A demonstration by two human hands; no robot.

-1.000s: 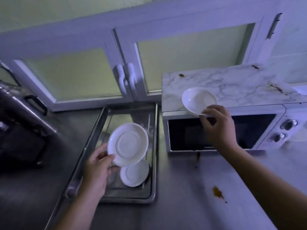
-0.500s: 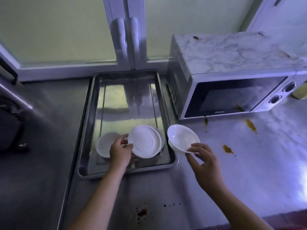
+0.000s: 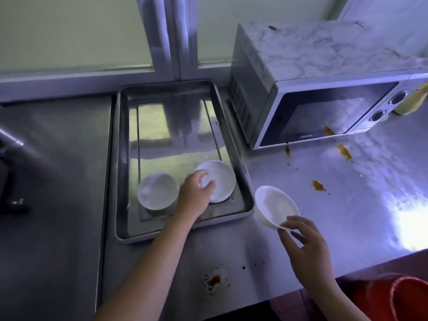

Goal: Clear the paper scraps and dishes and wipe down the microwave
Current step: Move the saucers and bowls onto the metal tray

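Note:
A metal tray (image 3: pixel 239 163) lies on the steel counter, left of the microwave (image 3: pixel 324 89). Two white dishes sit at the tray's near end: a saucer (image 3: pixel 156 191) on the left and a plate (image 3: pixel 222 179) on the right. My left hand (image 3: pixel 195 193) lies on the plate's left edge, fingers curled over its rim. My right hand (image 3: pixel 305 246) pinches the rim of a white bowl (image 3: pixel 274 205), held tilted just right of the tray's near corner. The microwave has a marbled top and brown drips under its door.
Brown sauce spots (image 3: pixel 318 185) mark the counter in front of the microwave, and a darker splatter (image 3: pixel 214 280) lies near the front edge. A red bucket (image 3: pixel 403 297) stands below the counter at bottom right. A dark appliance (image 3: pixel 9 172) is at the far left.
The plate in my left hand has come down onto the tray's near right. My right hand has carried the bowl from the microwave top down beside the tray.

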